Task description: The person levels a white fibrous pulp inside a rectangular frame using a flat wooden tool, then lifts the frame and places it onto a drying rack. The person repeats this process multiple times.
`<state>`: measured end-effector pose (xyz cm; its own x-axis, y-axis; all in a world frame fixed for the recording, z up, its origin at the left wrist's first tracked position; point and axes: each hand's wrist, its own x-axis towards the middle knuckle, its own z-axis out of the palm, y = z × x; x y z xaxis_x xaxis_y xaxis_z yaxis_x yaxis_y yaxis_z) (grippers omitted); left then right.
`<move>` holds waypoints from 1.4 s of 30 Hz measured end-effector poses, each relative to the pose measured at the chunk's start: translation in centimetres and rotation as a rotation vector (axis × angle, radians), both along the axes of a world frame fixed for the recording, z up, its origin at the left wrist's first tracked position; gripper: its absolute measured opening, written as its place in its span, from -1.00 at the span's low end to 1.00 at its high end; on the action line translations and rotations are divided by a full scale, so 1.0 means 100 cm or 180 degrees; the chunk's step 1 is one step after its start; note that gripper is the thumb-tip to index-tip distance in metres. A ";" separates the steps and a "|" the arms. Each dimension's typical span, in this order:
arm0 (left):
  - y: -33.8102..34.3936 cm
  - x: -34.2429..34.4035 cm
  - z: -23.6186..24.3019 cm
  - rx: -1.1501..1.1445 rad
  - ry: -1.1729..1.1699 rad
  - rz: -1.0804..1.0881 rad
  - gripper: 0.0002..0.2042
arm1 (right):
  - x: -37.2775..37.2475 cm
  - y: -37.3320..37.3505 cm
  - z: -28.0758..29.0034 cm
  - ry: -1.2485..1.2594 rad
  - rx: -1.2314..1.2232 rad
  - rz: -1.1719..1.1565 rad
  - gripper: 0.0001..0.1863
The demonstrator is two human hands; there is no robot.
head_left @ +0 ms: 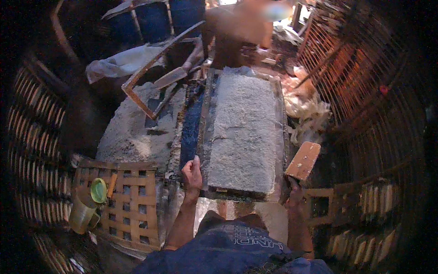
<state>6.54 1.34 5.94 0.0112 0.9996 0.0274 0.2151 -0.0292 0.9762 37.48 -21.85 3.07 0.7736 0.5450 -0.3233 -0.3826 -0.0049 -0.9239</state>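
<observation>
A long rectangular tray (pixel 279 109) in front of me is filled with a pale, crumbly white layer (pixel 242 132). My left hand (pixel 191 176) grips the tray's left edge near its front corner, thumb pointing up, beside a dark blue strip (pixel 190 123). At the tray's front right, my right hand (pixel 294 196) is closed on the handle of a flat wooden paddle (pixel 303 160), whose blade tilts up outside the tray's edge. Left of the tray lies a heap of white material (pixel 123 132).
A co-worker (pixel 232 36) stands beyond the tray, near a wooden frame (pixel 132 86) raised over the heap. A woven panel (pixel 125 201) at front left bears a green bowl (pixel 98 189) and a jug (pixel 80 214). Slatted bamboo walls (pixel 346 59) and pale plastic sheeting (pixel 310 114) flank the right.
</observation>
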 end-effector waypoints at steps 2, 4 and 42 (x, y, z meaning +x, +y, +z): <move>-0.037 0.030 0.004 0.0109 -0.0135 -0.0126 -0.55 | 0.013 -0.053 0.006 0.0023 0.0122 -0.0095 -0.70; -0.074 0.077 0.011 0.0284 0.0053 -0.0366 -0.56 | 0.040 -0.105 0.024 0.0719 0.0353 0.0002 -0.70; -1.007 0.357 -0.163 0.0587 0.1278 -0.6946 -0.50 | -0.289 -0.897 -0.136 0.1785 -0.1446 -0.6835 -0.37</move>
<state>42.26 -99.39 -10.33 0.7942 -0.5752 -0.1961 -0.1403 -0.4875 0.8618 8.60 -111.54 -10.58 -0.2537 -0.8459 -0.4691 -0.2472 0.5256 -0.8141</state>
